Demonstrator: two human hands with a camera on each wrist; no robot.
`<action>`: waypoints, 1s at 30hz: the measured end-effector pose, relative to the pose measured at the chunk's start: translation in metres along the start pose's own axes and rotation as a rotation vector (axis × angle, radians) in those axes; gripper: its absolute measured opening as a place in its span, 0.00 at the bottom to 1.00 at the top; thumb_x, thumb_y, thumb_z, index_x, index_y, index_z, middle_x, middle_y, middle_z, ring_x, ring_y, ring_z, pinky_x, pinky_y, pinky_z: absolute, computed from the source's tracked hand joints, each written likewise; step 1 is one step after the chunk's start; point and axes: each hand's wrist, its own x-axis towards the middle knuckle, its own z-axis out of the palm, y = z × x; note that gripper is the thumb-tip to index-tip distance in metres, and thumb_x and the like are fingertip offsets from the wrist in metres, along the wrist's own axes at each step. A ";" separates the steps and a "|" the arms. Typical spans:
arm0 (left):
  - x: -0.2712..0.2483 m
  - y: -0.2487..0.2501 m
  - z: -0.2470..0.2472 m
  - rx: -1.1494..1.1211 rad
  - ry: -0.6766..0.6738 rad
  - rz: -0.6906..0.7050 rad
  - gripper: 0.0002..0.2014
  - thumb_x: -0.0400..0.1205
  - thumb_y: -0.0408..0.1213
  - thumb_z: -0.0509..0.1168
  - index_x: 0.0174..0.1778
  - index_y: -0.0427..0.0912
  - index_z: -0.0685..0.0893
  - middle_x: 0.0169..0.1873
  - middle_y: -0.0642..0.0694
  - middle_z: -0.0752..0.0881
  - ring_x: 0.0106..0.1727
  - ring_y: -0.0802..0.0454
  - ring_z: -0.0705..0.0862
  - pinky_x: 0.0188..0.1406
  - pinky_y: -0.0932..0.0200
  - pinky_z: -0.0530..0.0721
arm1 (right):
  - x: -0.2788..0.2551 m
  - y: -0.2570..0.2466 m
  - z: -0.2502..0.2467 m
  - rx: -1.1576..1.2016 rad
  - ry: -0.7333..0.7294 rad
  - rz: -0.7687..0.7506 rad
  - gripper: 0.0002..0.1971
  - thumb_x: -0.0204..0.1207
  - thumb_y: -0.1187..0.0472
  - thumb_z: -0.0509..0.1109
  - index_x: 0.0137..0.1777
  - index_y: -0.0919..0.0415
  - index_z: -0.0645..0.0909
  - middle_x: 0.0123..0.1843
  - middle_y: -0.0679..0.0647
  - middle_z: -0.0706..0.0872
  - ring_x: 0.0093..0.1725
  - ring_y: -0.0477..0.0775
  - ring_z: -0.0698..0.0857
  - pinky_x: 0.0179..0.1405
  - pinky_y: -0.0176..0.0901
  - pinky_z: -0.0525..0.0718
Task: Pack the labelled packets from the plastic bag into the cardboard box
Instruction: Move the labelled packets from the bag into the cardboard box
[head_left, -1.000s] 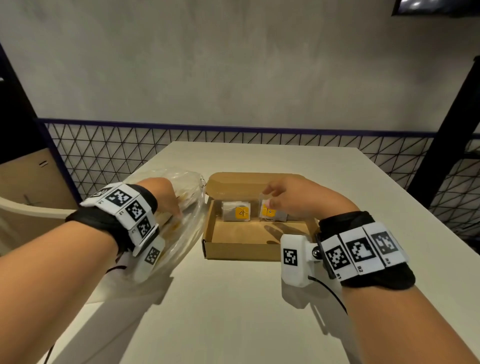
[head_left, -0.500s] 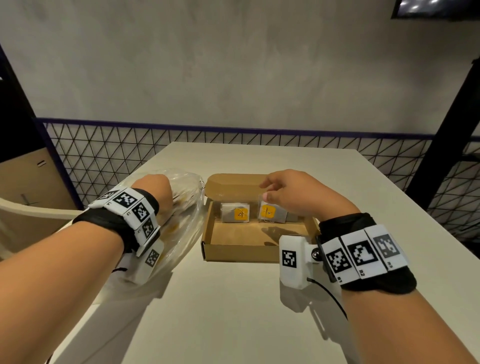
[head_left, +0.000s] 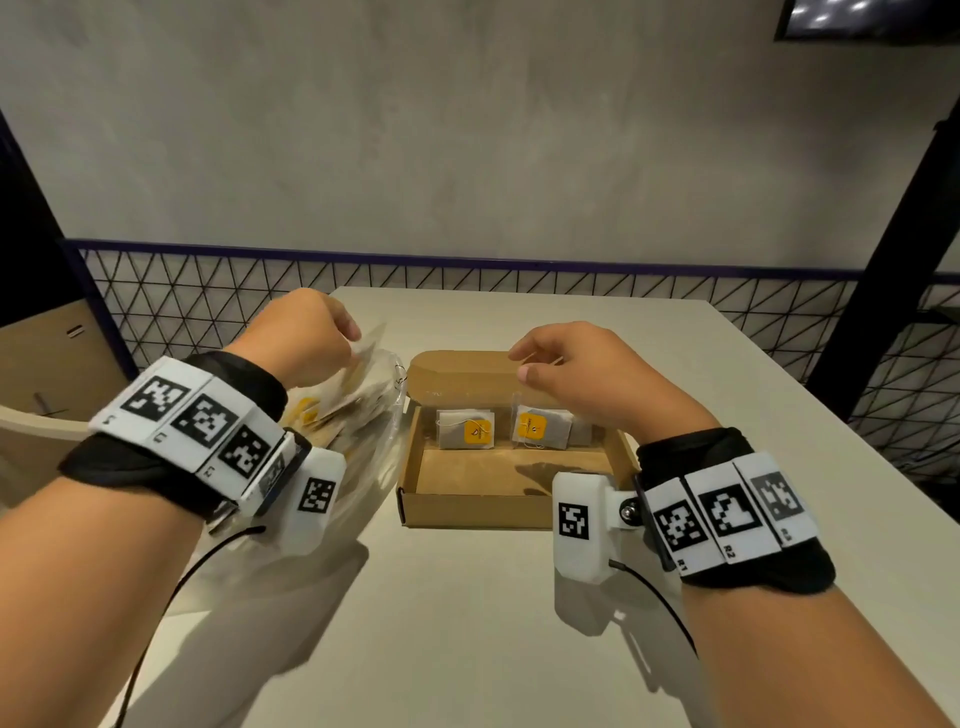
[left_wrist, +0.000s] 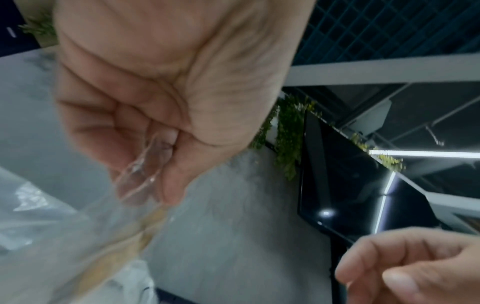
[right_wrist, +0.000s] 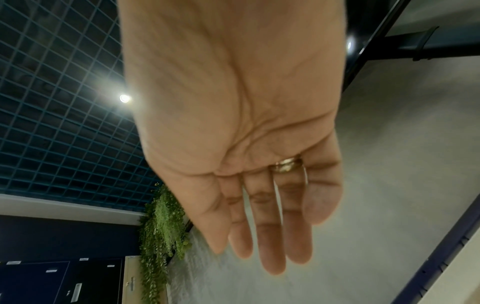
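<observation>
A clear plastic bag (head_left: 363, 421) holding several packets with yellow labels lies left of the open cardboard box (head_left: 410, 467). My left hand (head_left: 350, 338) is raised over the bag and pinches its clear upper edge (left_wrist: 140, 174) between thumb and fingers. In the box, two packets lean against the back wall, one on the left (head_left: 466, 430) and one on the right (head_left: 540, 427). My right hand (head_left: 522, 364) hovers above the right packet without touching it. In the right wrist view the right hand (right_wrist: 259, 246) has straight fingers and holds nothing.
The box's lid flap (head_left: 457, 374) stands up behind the packets. The pale table (head_left: 467, 623) stretches toward me in front of the box. A wire mesh fence (head_left: 208, 301) runs behind the table, and a black post (head_left: 893, 291) stands at the right.
My left hand has risen from the bag, lifting its edge. My right hand has let go of the right packet in the box and lifted above it.
</observation>
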 end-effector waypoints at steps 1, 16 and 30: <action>-0.002 0.002 -0.002 -0.052 -0.010 0.006 0.05 0.79 0.30 0.67 0.46 0.44 0.84 0.42 0.46 0.84 0.48 0.47 0.83 0.41 0.56 0.77 | 0.000 0.000 0.000 0.013 0.008 -0.007 0.13 0.80 0.56 0.64 0.63 0.50 0.80 0.52 0.44 0.81 0.54 0.46 0.78 0.56 0.45 0.78; -0.034 0.049 -0.003 -0.536 -0.226 0.273 0.06 0.79 0.31 0.67 0.44 0.48 0.85 0.36 0.51 0.86 0.33 0.63 0.83 0.35 0.71 0.83 | -0.001 -0.001 -0.004 0.325 0.152 -0.122 0.31 0.71 0.63 0.76 0.73 0.45 0.70 0.49 0.44 0.79 0.47 0.46 0.83 0.45 0.37 0.85; -0.030 0.045 0.013 -1.031 -0.383 0.237 0.12 0.67 0.40 0.69 0.45 0.43 0.81 0.37 0.50 0.89 0.40 0.58 0.89 0.33 0.70 0.86 | 0.000 0.009 -0.015 0.617 0.254 -0.141 0.12 0.76 0.67 0.70 0.48 0.47 0.79 0.52 0.55 0.87 0.52 0.53 0.87 0.48 0.44 0.89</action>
